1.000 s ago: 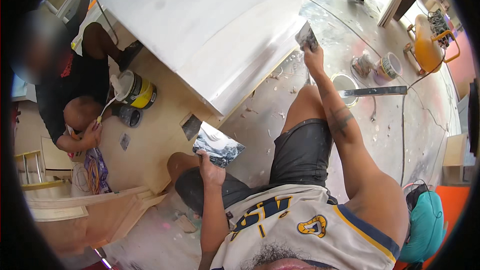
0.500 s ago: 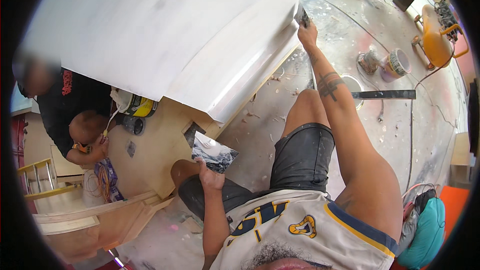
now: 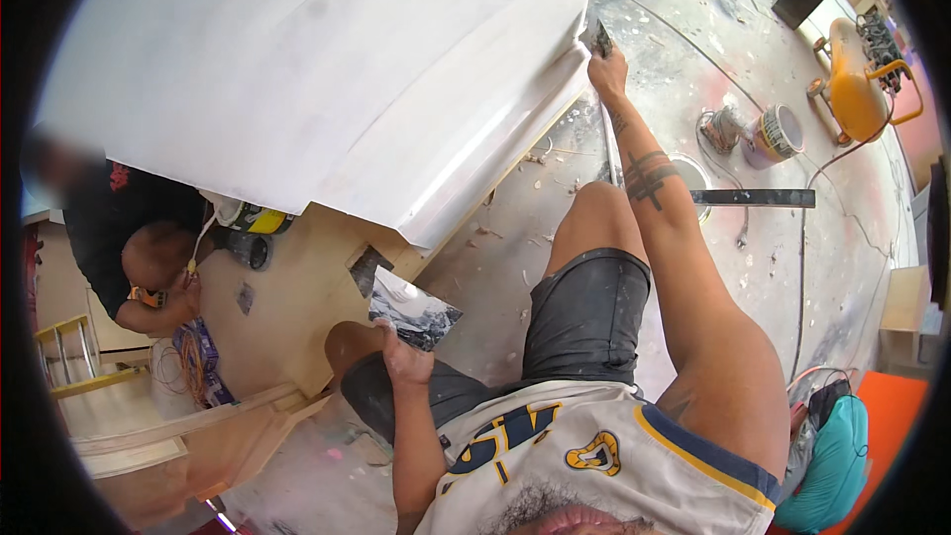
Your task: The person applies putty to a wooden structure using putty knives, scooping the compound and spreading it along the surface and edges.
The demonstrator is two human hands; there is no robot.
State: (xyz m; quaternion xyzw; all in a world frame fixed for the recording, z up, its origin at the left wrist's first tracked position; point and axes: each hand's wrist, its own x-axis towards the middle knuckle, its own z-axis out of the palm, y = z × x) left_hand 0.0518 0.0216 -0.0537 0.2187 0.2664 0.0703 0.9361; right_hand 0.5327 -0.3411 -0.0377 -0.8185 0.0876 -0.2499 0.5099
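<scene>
My left hand (image 3: 406, 355) grips a flat plate (image 3: 428, 325) smeared with dark marks, with a mound of white filler (image 3: 398, 289) at its far corner. It is held over my left knee. My right arm reaches far forward, and my right hand (image 3: 608, 71) is closed round a putty knife (image 3: 602, 38). That blade is at the far right edge of a large white panel (image 3: 327, 69); whether it touches cannot be made out. Below that edge runs a pale ledge (image 3: 495, 163).
A co-worker (image 3: 149, 238) in a dark shirt crouches at left beside a bucket (image 3: 260, 219). Right of my arm are another bucket (image 3: 778, 132), a black bar (image 3: 753, 198) and a yellow compressor (image 3: 854, 89). Cables cross the stained floor (image 3: 733, 287). A ladder (image 3: 69, 352) is at lower left.
The view has shifted slightly, and the foot at the top has left it. In my right hand the putty knife looks turned more edge-on. Both hands keep their holds.
</scene>
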